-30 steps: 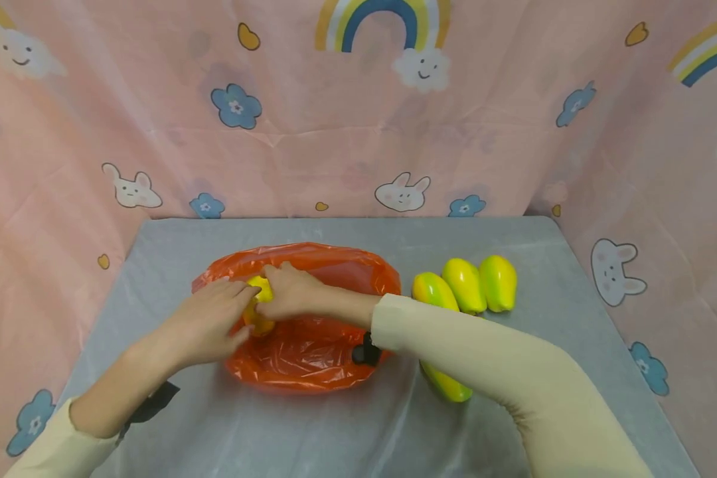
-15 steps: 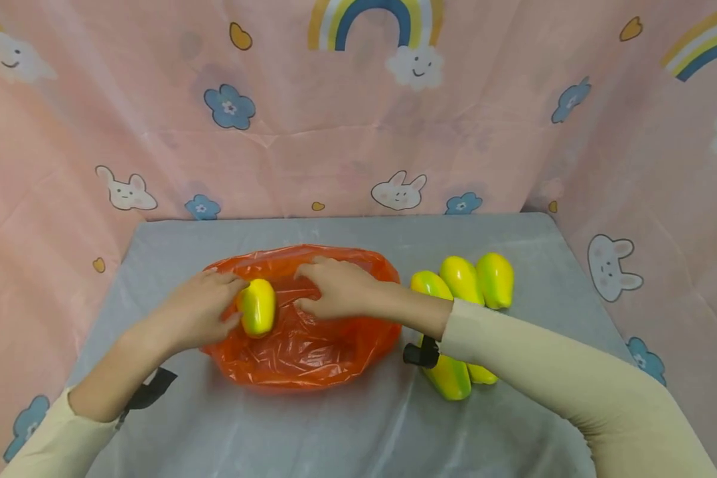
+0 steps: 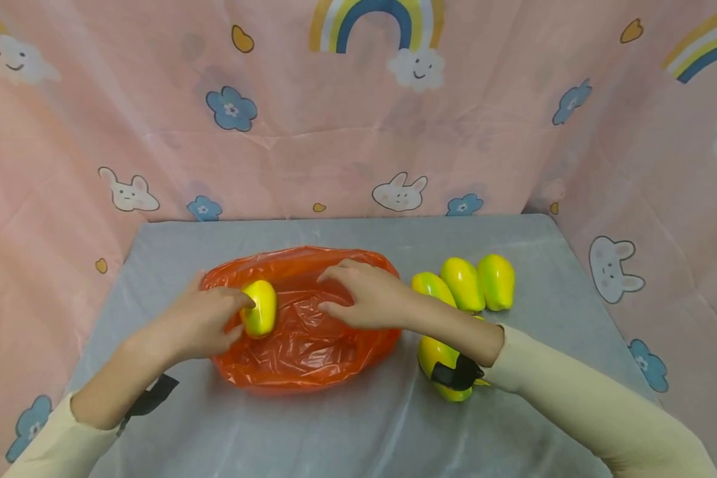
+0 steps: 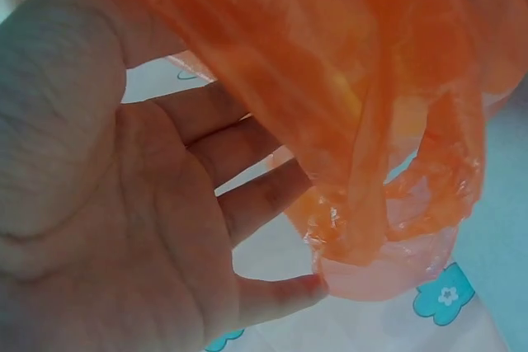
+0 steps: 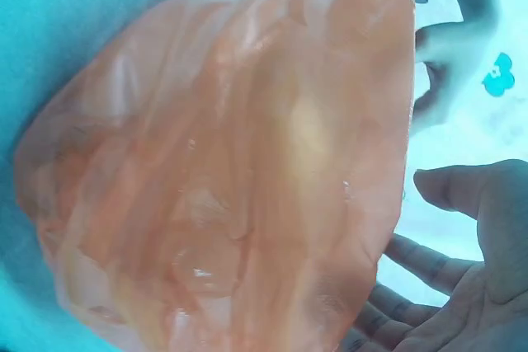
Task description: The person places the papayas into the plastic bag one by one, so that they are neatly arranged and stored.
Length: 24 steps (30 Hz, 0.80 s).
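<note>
In the head view an orange plastic bag (image 3: 317, 378) stands with its mouth spread wide on the grey tabletop. A yellow-green papaya (image 3: 261, 311) lies in its left part. My left hand (image 3: 197, 325) reaches over the left rim, its index finger touching or just above the papaya. Seen in the left wrist view, the fingers (image 4: 256, 204) are extended and go behind the bag's film. My right hand (image 3: 373, 292) is over the bag's right part with nothing in its grasp. The right wrist view shows its thumb (image 5: 450, 187) apart from the fingers, beside the rim.
To the right of the bag lie several more papayas (image 3: 463, 284), some partly covered by my right forearm and the black wrist camera (image 3: 457, 373). A pink patterned curtain (image 3: 311, 153) hangs behind and beside the table (image 3: 311, 431).
My right hand has let go of the papaya and drawn back to the right. The papaya stays in the bag's left part. My left hand loosened from it, then its index finger came back over it.
</note>
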### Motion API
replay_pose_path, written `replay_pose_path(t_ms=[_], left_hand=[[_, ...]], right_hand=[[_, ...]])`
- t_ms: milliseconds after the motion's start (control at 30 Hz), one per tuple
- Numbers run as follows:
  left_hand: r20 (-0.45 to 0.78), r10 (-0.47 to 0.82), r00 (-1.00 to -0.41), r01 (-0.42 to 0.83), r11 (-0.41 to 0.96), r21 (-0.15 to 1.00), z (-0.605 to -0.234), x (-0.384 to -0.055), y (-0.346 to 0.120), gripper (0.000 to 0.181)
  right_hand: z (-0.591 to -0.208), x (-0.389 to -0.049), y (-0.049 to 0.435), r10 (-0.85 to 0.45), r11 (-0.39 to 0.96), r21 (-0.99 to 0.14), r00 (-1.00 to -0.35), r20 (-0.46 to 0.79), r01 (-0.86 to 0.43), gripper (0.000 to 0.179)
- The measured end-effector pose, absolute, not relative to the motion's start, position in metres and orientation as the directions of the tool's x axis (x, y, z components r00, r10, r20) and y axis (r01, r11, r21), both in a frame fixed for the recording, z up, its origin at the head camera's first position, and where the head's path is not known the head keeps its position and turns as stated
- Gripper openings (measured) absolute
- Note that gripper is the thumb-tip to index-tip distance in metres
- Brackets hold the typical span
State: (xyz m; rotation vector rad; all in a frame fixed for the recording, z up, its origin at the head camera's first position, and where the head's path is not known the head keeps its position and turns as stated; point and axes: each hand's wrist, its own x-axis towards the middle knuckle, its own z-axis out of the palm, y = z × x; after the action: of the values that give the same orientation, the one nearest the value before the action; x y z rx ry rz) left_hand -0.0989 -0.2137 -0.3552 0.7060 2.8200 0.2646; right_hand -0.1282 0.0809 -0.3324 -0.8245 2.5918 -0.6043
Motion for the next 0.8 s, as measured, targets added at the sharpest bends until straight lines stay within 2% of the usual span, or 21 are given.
replay_pose_path(t_ms=[133, 367, 600, 800], left_hand=[[-0.185, 0.477, -0.859, 0.439, 0.873, 0.212, -0.357, -0.098, -0.215, 0.036], [-0.157, 0.464, -0.872, 0.449, 0.885, 0.122, -0.355, -0.095, -0.216, 0.042], [-0.141, 0.460, -0.877, 0.459, 0.888, 0.039, -0.353, -0.092, -0.219, 0.067], [-0.144, 0.461, -0.875, 0.461, 0.887, 0.040, -0.352, -0.089, -0.221, 0.084]], right_hand=[[-0.337, -0.124, 0.090, -0.602, 0.734, -0.506, -0.779, -0.175, -0.454, 0.048], [-0.342, -0.120, 0.106, -0.555, 0.758, -0.506, -0.815, -0.166, -0.412, 0.052], [-0.353, -0.118, 0.119, -0.513, 0.778, -0.491, -0.847, -0.138, -0.391, 0.055], [-0.361, -0.117, 0.124, -0.499, 0.769, -0.514, -0.859, -0.113, -0.380, 0.058]])
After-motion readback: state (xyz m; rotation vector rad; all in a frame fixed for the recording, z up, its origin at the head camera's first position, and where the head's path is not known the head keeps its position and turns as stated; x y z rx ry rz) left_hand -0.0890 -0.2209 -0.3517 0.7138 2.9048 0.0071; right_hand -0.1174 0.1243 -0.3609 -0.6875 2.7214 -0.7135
